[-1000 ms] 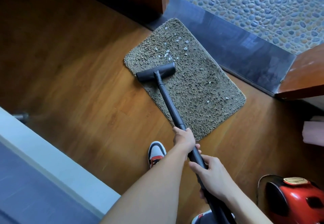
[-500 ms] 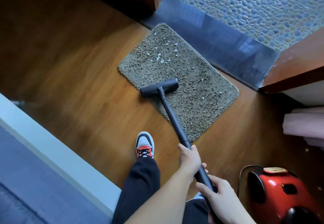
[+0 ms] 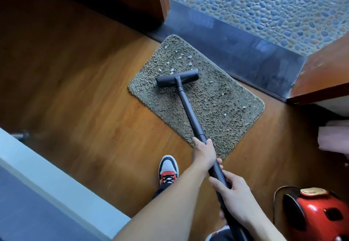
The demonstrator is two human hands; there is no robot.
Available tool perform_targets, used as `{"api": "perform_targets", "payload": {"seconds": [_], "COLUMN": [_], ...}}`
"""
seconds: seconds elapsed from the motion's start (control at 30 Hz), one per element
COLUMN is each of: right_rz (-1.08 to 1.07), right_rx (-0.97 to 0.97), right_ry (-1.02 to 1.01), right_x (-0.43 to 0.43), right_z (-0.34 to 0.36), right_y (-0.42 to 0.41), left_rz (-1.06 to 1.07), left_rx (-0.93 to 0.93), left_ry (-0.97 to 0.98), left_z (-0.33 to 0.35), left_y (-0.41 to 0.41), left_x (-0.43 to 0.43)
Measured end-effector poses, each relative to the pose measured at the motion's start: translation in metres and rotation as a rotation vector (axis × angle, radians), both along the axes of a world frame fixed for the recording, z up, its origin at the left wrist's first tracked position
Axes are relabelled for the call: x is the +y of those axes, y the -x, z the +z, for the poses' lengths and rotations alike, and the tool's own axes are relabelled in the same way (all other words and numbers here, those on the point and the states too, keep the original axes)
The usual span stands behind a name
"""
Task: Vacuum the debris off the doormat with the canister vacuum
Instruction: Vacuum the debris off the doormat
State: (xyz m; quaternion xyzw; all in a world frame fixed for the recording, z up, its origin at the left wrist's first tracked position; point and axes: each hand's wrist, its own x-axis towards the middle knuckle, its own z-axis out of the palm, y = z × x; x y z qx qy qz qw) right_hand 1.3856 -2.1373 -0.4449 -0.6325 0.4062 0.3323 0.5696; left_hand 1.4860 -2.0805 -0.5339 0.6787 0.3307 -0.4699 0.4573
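Observation:
A shaggy olive-brown doormat [image 3: 217, 106] lies on the wooden floor beside a dark stone threshold. Small white bits of debris [image 3: 186, 59] are scattered over its far left part, and a few lie near its right side. The black floor head [image 3: 177, 78] of the vacuum rests on the mat just below the debris patch. Its black wand [image 3: 189, 110] runs down to me. My left hand [image 3: 204, 153] grips the wand higher up, and my right hand [image 3: 233, 195] grips it lower down. The red canister vacuum [image 3: 313, 212] sits at the bottom right.
My shoe [image 3: 168, 169] stands on the wooden floor [image 3: 85, 99] just left of the wand. A dark stone threshold [image 3: 245, 52] and pebble paving [image 3: 264, 4] lie beyond the mat. Wooden door panels [image 3: 324, 78] flank the opening. A pale ledge [image 3: 47, 180] runs along the lower left.
The floor head was drawn back toward me, then pushed forward again up the mat toward the debris patch. Fewer white bits show around the middle of the mat. Both hands kept their grip.

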Motion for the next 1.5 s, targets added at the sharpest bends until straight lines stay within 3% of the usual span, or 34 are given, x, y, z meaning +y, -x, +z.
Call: {"api": "perform_targets", "payload": {"seconds": [0.5, 1.17, 1.5], "right_rz": [-0.057, 0.038, 0.009], "right_rx": [-0.047, 0.014, 0.017], "right_ry": [0.001, 0.003, -0.014], "right_x": [0.034, 0.019, 0.024], "right_z": [-0.029, -0.002, -0.008], "right_y": [-0.108, 0.016, 0.006], "left_rz": [0.045, -0.008, 0.012], "left_rx": [-0.04, 0.045, 0.031], "left_ry": [0.016, 0.009, 0.026], "left_z": [-0.022, -0.005, -0.011], "left_y": [-0.114, 0.023, 0.011], "left_x": [0.025, 0.021, 0.023]}}
